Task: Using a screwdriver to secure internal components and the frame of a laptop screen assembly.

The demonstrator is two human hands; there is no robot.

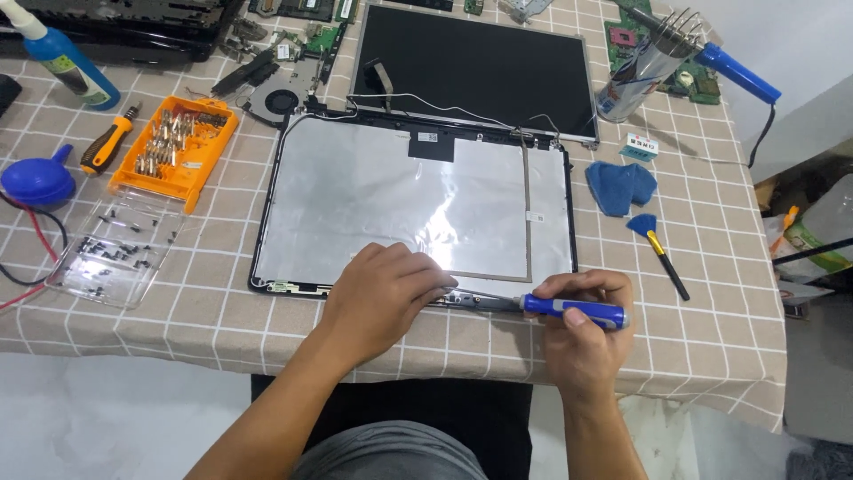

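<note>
A laptop lid back cover (355, 191) lined with silver foil lies in front of me on the checked tablecloth. My left hand (384, 295) presses down on its near edge, fingers curled beside a metal hinge bracket (469, 298). My right hand (582, 333) grips a blue-handled screwdriver (573, 310) lying almost flat, with its tip pointing left at the bracket. The bare black display panel (475, 67) lies face up just beyond the cover, joined to it by thin wires.
An orange bit case (175, 142), a clear lid with several small screws (111, 253), an orange-handled screwdriver (108, 140), a blue air blower (37, 180) and a blue bottle (69, 62) sit left. Right: a blue cloth (619, 187), small brush (659, 252), soldering iron stand (649, 58), circuit boards.
</note>
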